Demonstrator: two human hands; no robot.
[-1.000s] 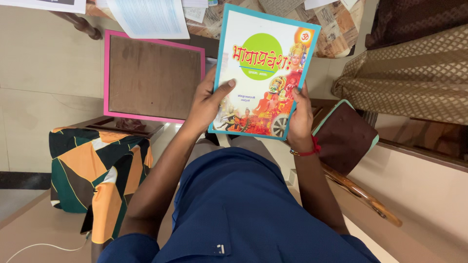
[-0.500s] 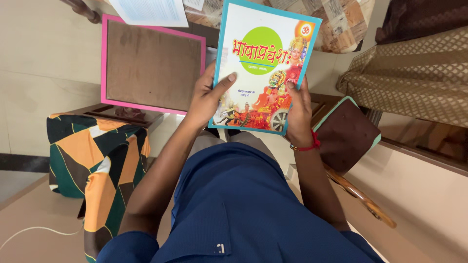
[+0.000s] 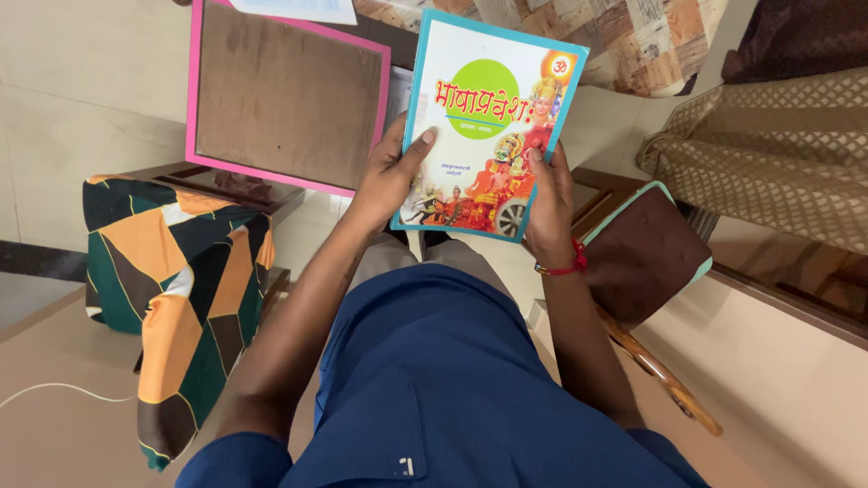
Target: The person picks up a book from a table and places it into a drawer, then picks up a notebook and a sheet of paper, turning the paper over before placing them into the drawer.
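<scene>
I hold a thin book (image 3: 484, 108) with a teal border, a white cover, a green circle and colourful figures, upright in front of me. My left hand (image 3: 391, 176) grips its lower left edge, thumb laid across the cover. My right hand (image 3: 545, 212) grips the lower right edge, thumb on the cover; a red thread bracelet (image 3: 562, 268) circles that wrist. Below are my blue shirt and both forearms.
A pink-framed brown board (image 3: 285, 99) lies left of the book. A green, orange and black patterned cloth (image 3: 176, 271) drapes a stool at left. A brown teal-edged cushion (image 3: 642, 258) sits on a wooden chair at right, beige patterned fabric (image 3: 768, 154) beyond. Papers lie at the top.
The view has drifted slightly, so the book and both hands sit a little lower and nearer the centre. My grip on the book is unchanged.
</scene>
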